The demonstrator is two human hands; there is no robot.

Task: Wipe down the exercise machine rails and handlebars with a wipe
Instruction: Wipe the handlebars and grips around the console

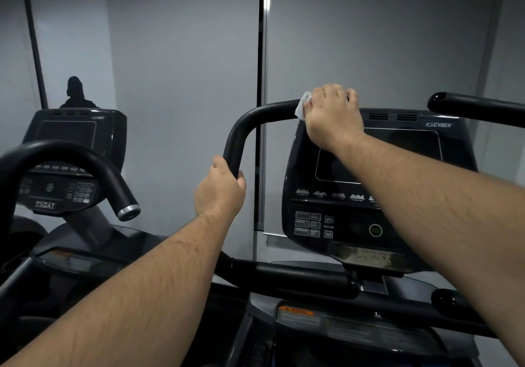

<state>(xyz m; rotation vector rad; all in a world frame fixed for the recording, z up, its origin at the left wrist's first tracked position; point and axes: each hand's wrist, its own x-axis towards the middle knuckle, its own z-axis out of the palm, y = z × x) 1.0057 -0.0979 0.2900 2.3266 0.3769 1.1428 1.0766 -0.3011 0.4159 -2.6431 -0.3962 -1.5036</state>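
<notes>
A black curved handlebar (255, 119) rises from the machine and bends right toward the console. My left hand (220, 189) grips its upright part below the bend. My right hand (333, 116) is closed over the horizontal top part, pressing a white wipe (301, 108) against the bar; a corner of the wipe sticks out to the left of my fingers. The other handlebar (477, 108) reaches in from the right edge, untouched. A lower black grip bar (306, 280) runs across below the console.
The dark console (341, 224) with screen and buttons stands behind the right arm. A second machine with its own console (61, 187) and curved handle (93, 165) stands at the left. Grey wall panels are close ahead, showing a dark silhouette (75, 92).
</notes>
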